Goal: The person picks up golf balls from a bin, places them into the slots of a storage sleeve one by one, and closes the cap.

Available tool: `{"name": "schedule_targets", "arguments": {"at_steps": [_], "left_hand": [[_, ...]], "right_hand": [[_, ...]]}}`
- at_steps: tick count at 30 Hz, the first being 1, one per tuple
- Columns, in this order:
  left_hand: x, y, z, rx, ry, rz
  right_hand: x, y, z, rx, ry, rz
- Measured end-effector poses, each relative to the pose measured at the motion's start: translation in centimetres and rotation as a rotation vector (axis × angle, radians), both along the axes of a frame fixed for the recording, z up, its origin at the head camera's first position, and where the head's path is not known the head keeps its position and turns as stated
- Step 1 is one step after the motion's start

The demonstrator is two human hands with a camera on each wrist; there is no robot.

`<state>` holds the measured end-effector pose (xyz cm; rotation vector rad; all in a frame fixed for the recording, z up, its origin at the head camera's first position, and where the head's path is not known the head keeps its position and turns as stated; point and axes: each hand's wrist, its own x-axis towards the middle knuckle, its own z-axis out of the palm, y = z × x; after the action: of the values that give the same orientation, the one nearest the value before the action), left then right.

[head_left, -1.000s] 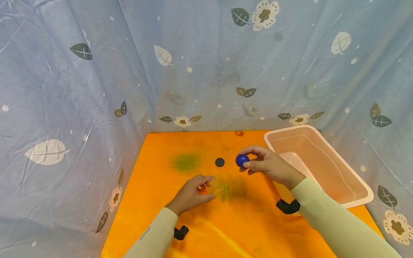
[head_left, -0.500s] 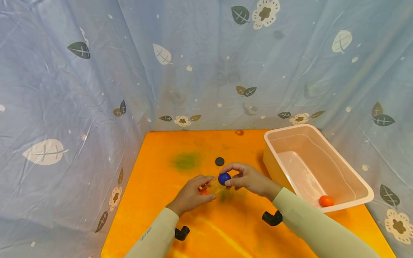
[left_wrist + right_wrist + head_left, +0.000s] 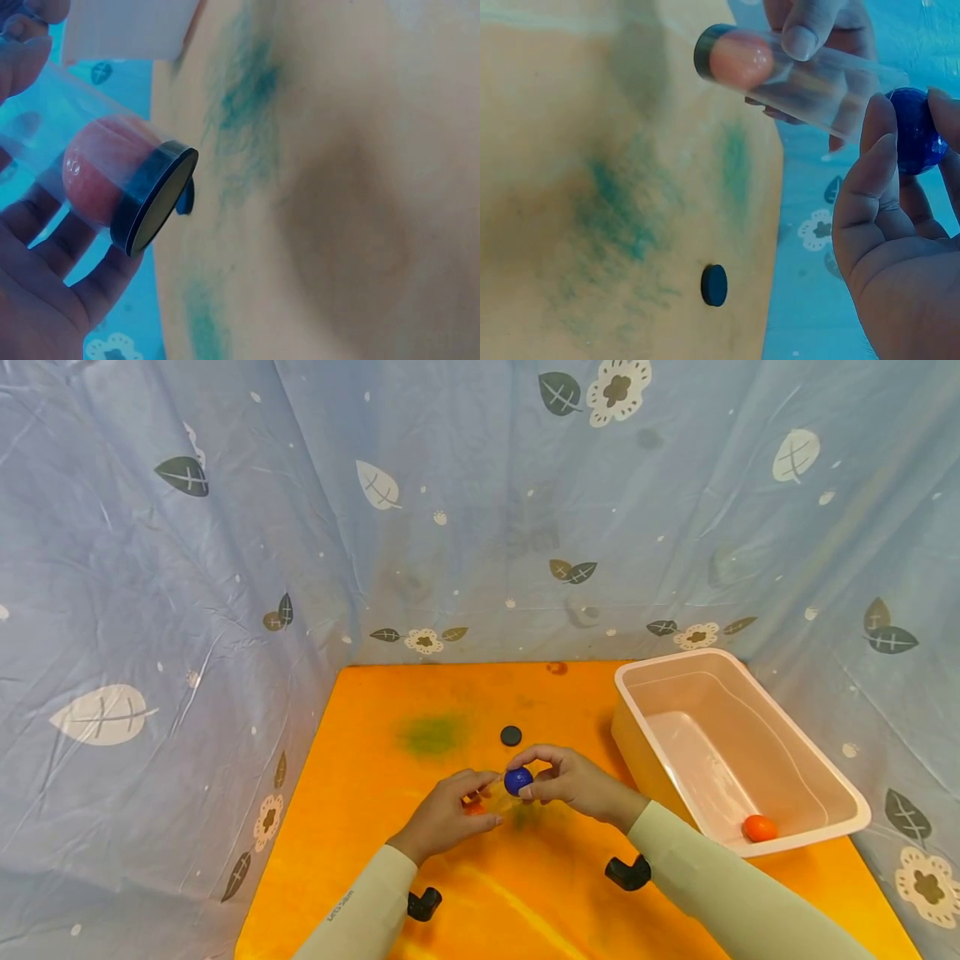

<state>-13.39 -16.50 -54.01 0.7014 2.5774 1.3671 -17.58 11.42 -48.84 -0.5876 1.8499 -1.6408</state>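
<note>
My left hand (image 3: pixel 447 814) grips a clear plastic tube (image 3: pixel 821 88) held at a tilt above the table. An orange ball (image 3: pixel 740 60) sits inside it against the black cap (image 3: pixel 156 196) on its lower end. Between thumb and fingers of my right hand (image 3: pixel 576 783), a blue ball (image 3: pixel 517 781) is pinched at the tube's other end. Whether the ball touches the tube's rim I cannot tell. A loose black cap (image 3: pixel 511 736) lies flat on the table just beyond the hands.
A pink plastic tub (image 3: pixel 651 760) stands at the right, an orange ball (image 3: pixel 760 828) in its near corner. Orange cloth (image 3: pixel 375 710) with green stains covers the table. Patterned blue curtains (image 3: pixel 480 527) enclose the back and sides.
My right hand has brought the blue ball left and nearer to me, up to the tube's end. The tub's orange ball has come into sight. My left hand stays nearly still.
</note>
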Motion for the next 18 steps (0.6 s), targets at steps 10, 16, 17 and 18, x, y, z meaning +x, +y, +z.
{"name": "schedule_targets", "arguments": {"at_steps": [10, 16, 17, 18], "left_hand": [[0.19, -0.06, -0.13, -0.014, 0.001, 0.009], [0.48, -0.08, -0.17, 0.006, -0.052, 0.03], [0.5, -0.09, -0.21, 0.008, -0.055, 0.031], [0.51, -0.11, -0.26, 0.007, -0.053, 0.03]], "right_hand": [[0.06, 0.17, -0.01, -0.008, 0.01, 0.0], [-0.02, 0.7, 0.23, -0.001, 0.019, -0.013], [-0.04, 0.82, 0.31, 0.002, 0.023, -0.015], [-0.06, 0.96, 0.43, 0.005, 0.026, -0.018]]}}
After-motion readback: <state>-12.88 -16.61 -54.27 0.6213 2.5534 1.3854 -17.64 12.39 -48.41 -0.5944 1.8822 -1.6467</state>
